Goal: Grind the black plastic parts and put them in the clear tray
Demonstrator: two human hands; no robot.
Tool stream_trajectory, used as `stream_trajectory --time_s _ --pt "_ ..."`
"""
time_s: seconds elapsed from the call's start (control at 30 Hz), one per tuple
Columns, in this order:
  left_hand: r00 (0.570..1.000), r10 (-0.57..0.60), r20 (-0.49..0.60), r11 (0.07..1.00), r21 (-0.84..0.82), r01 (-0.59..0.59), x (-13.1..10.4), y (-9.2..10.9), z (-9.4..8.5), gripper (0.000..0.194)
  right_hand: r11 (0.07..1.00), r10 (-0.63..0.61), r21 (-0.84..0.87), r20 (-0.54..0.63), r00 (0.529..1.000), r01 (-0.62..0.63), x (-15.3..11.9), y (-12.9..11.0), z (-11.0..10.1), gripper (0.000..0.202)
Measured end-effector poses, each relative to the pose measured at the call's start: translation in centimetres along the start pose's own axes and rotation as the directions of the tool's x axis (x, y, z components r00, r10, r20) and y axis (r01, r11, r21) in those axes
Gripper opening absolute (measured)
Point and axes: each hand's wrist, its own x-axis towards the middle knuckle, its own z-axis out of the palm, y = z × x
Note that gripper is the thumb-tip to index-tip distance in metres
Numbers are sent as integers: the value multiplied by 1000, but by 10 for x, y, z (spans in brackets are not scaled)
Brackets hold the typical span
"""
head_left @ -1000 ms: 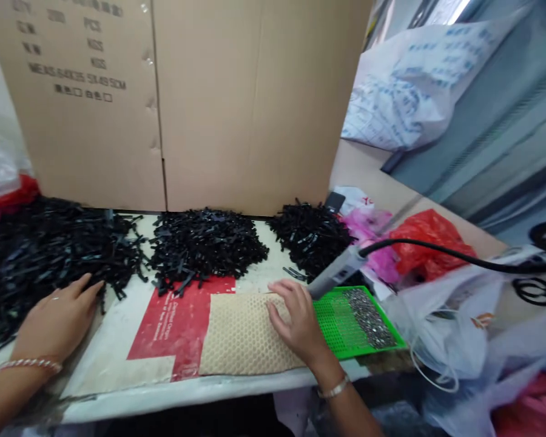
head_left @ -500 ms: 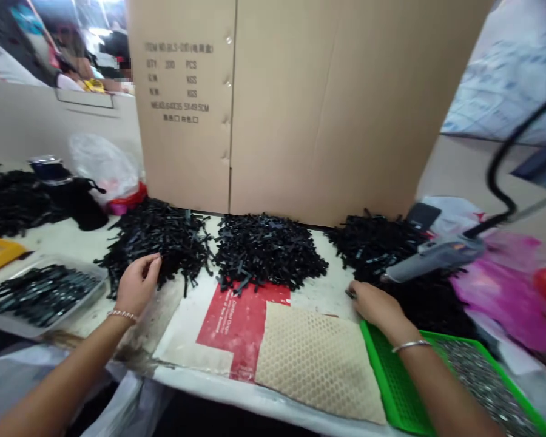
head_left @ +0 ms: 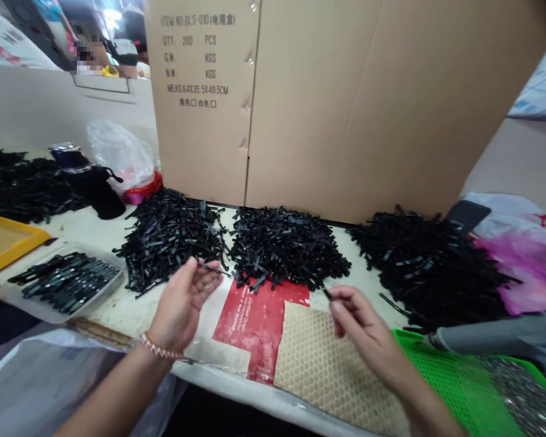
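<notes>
My left hand (head_left: 182, 303) is palm up in front of the left pile of black strips (head_left: 164, 237). Its thumb and fingers pinch a thin black strip (head_left: 213, 268) that points right. Over the beige honeycomb-textured mat (head_left: 309, 352), my right hand (head_left: 357, 318) grips a small black strip (head_left: 327, 294), of which only the end shows beyond the fingertips. A middle pile of black strips (head_left: 286, 243) lies behind and between the two hands. The grey electric screwdriver (head_left: 505, 332) lies or hangs at the lower right, over the green basket (head_left: 418, 364).
Small metal parts (head_left: 523, 388) fill part of the basket. Another strip pile (head_left: 428, 261) sits at the right. On the left are a clear tray (head_left: 118, 276) of strips, a yellow tray (head_left: 40, 233) and a black pouch (head_left: 102, 197). A tall cardboard box (head_left: 346, 109) blocks the back.
My left hand has come away from the left pile, turned palm up with a strip. The right hand has moved left from the right pile to the mat. The screwdriver now appears lower and farther right.
</notes>
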Motion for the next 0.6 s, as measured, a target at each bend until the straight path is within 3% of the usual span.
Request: stream_trajectory --time_s 0.07,0.1,0.2,0.37,0.5,0.6 --pt "985 -161 64 986 -37 163 -30 -19 14 20 914 50 401 31 998 -58 -17 -11 37 34" --pt "972 -221 82 973 -52 225 -43 -29 19 19 857 71 509 35 997 -79 -22 -15 53 39" --pt "939 -322 122 938 -94 334 -73 -51 28 14 795 67 606 -47 997 -25 -27 -19 82 41" --pt "911 -368 184 918 -80 387 -96 -66 28 13 825 102 565 -165 981 10 -30 -15 84 33" --pt "920 -284 270 949 -59 311 -104 -68 24 23 732 213 680 -157 964 -51 -34 -14 83 41" --pt "912 -267 310 951 -66 301 -108 -71 22 26 669 230 741 -134 964 -57 -37 -15 89 42"
